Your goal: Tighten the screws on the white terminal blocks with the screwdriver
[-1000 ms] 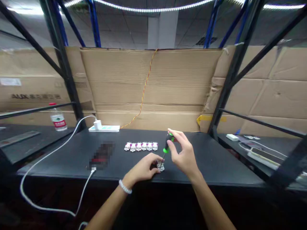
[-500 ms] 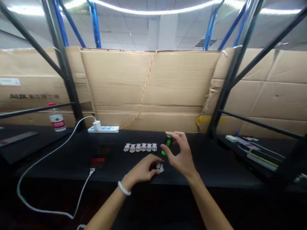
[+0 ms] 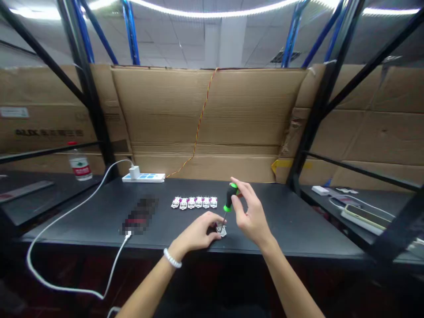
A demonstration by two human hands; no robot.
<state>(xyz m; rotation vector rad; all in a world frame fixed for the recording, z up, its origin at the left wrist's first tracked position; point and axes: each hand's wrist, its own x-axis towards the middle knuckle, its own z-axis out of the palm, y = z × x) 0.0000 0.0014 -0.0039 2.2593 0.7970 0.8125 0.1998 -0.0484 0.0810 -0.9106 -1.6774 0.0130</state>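
Note:
My left hand (image 3: 195, 232) rests on the black table, thumb and fingers closed around the edge of a small white plastic part (image 3: 222, 231). Over it, my right hand (image 3: 251, 216) grips a black and green screwdriver (image 3: 229, 198) by the handle, a fingertip near the top end and the thumb at its side. The tool tilts slightly, its thin shaft running down to the white part; the exact contact of the tip is too small to make out. Behind my hands stands a row of several similar white parts with purple bits (image 3: 194, 202).
A white power strip (image 3: 145, 178) with a plugged charger lies at the back left. From it a white cable (image 3: 36, 265) loops over the table's front edge to a blurred-out dark object (image 3: 139, 216). Cardboard (image 3: 245, 123) walls the back; dark metal posts (image 3: 306, 128) flank the table.
The screwdriver handle has shifted slightly up and right. My right thumb and fingers have changed position around it, while my left hand keeps its place on the white part.

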